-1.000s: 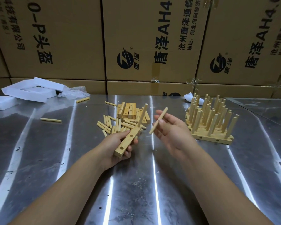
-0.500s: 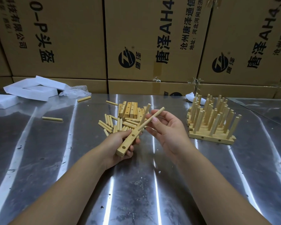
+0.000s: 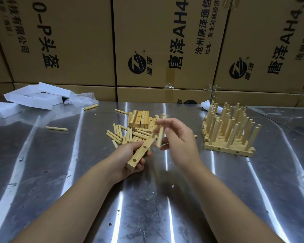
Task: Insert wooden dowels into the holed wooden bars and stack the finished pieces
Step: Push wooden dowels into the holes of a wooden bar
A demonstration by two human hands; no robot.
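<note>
Just now the left hand point(image 3: 130, 156) has its fingers curled round a holed wooden bar point(image 3: 142, 151), gripping it from beneath so that two empty holes face up. The bar's long axis runs from its near end, at the heel of that hand, away and rightward past the fingertips toward the right hand point(image 3: 178, 142). From the bar's far end a seated dowel point(image 3: 163, 116) rises, leaning away to the right (its middle is hidden behind the right fingertips). The right thumb and fingers pinch a second dowel point(image 3: 159, 137), blurred and nearly upright, with its lower end pointing down beside the bar's far end; whether it touches the bar cannot be told. Just beyond the left fingertips loose dowels point(image 3: 120, 135) lie scattered on the metal table point(image 3: 77, 172), with unfilled bars point(image 3: 140, 119) piled behind them. Well to the right of the right hand's knuckles stands the stack of finished pieces point(image 3: 228, 146), its dowels pointing up.
</note>
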